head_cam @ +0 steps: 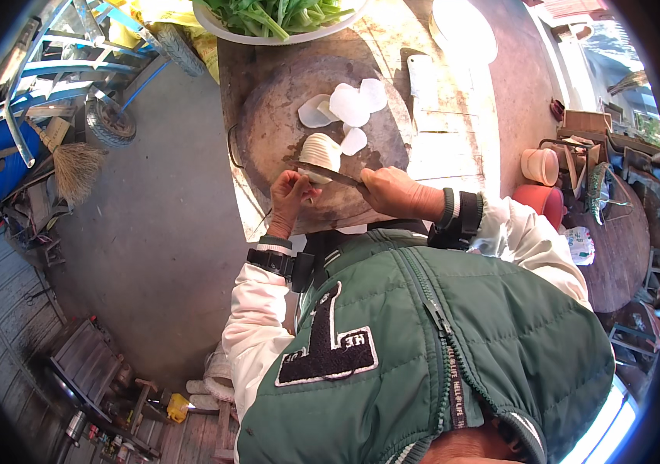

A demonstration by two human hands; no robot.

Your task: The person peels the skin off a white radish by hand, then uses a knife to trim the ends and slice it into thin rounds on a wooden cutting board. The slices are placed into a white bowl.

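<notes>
On a round wooden chopping board (272, 110) lies a pale vegetable (321, 151), its near part cut into thin slices that still stand together. My right hand (396, 192) grips the handle of a kitchen knife (330, 173), whose blade lies across the near end of the vegetable. At the blade's left tip is my left hand (292, 194), thumb and fingers bent close together; whether it pinches a small piece cannot be made out. Several flat white slices (349, 104) lie loosely on the board beyond the vegetable.
A white bowl of green leafy stalks (275, 14) stands at the table's far edge. A cleaver (420, 75) lies right of the board, near a bright white round container (463, 29). The wooden table (452, 133) has a metal handle (234, 146) by the board's left side.
</notes>
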